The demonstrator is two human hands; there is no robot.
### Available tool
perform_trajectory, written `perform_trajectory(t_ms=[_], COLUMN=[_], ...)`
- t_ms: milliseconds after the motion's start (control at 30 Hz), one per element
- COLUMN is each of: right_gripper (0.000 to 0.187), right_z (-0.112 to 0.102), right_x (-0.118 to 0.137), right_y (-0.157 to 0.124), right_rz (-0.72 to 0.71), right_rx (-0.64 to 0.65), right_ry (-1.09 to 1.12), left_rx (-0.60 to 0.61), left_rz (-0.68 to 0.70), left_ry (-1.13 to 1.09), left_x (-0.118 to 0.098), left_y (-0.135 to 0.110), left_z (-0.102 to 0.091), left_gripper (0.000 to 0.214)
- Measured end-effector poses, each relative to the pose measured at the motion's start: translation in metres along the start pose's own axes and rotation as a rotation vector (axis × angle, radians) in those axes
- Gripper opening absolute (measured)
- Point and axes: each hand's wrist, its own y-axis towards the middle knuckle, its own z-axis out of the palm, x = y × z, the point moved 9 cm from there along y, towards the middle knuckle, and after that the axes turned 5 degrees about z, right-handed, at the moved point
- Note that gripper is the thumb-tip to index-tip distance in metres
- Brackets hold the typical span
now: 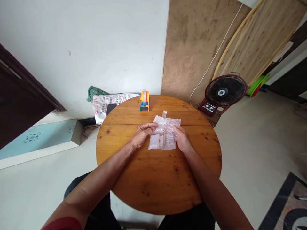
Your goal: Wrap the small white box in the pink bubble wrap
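A sheet of clear bubble wrap (168, 142) lies in folds over the middle of the round wooden table (148, 179). My left hand (143, 134) grips its left edge between thumb and fingers. At the opposite edge, my right hand (182, 138) pinches the wrap, its fingertips partly hidden by the plastic. A short strip of clear tape (164, 114) sticks up from the wrap's top edge. Something small and pale seems to show through the lower left part, too blurred to name. Beyond the wrap stands an orange and blue tape dispenser (144, 101).
A white printed sack (99, 107) and a green bag (92, 92) rest behind the table's left side. A dark red fan (224, 92) stands at the back right. The white wall (107, 48) rises close behind; a light blue box (48, 137) lies on the left.
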Motion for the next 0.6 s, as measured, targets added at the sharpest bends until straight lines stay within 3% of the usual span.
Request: perform_trajectory(t_ms=[167,300,600], right_gripper=[0.038,0.043,0.049], right_z=[0.006,0.020,0.034], right_x=[-0.006,-0.009,-0.012], right_y=[-0.004,-0.010,-0.018], right_rz=[0.038,0.085,0.125], right_rx=[0.031,0.139,0.274], right_ry=[-0.085,-0.031,-0.126], left_rx=[0.025,0.041,0.009], left_rz=[0.020,0.065,0.178], left_ry=[0.085,0.174,0.317], left_x=[0.000,0.000,-0.019], left_y=[-0.001,-0.001,-0.006], left_z=[0.004,0.006,0.010], left_gripper=[0.048,0.053,0.039])
